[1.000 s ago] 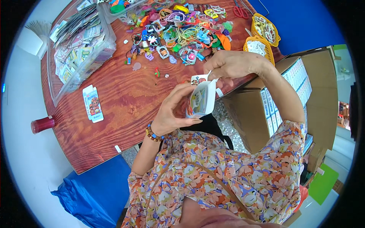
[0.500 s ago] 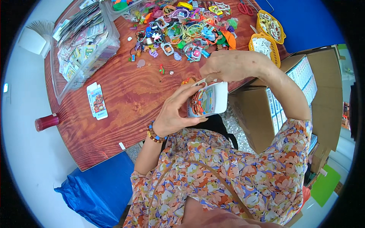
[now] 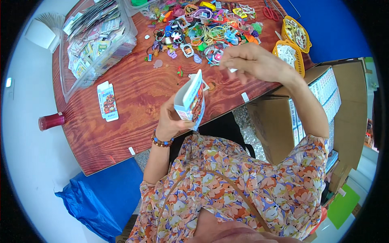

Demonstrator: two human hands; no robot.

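Note:
My left hand [image 3: 169,117] grips a small printed cardboard box [image 3: 193,101], white and blue with a colourful picture, held tilted above the table's near edge. One end of the box stands open with its white flap raised. To the right, my right hand [image 3: 253,65] hovers over the table beside the pile of small toys [image 3: 202,34], fingers curled together and slightly blurred. A bit of white shows at its fingertips; what it is I cannot make out. Another printed box [image 3: 107,102], flattened-looking, lies on the table to the left.
A clear plastic bin [image 3: 77,87] full of cards stands at the far left. Two yellow baskets [image 3: 300,65] with white pieces sit at the far right, near red scissors [image 3: 270,13]. A red jar [image 3: 52,121] is by the left edge, an open carton [image 3: 273,117] at the right.
My right hand has drawn away from the box toward the upper right. The box in my left hand has shifted left and turned, its open end now facing up and left.

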